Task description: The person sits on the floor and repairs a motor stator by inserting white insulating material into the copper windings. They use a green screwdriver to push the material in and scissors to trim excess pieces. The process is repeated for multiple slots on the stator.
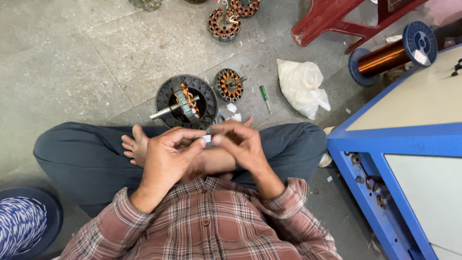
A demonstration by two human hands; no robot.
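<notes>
Left hand (166, 154) and right hand (240, 142) both pinched shut on a small white paper slip (207, 138) between them. Probably light, flimsy, easily creased; best gripped by its edges. Just beyond: black round housing with a copper-wound stator (186, 102).

Motor-winding workshop: wound stators (224, 23), copper wire spool (392, 54).

Seated cross-legged worker, seen from above. The left hand (166, 156) and right hand (240, 142) meet over the lap, pinching 1 small white slip (207, 138) between the fingertips. On the floor just ahead — a stator on its shaft (185, 102) in a black ring, a smaller wound stator (228, 84), a green screwdriver (264, 96) and a white bag (302, 86). At right — a copper wire spool (392, 53) beside a blue machine (385, 139).
</notes>
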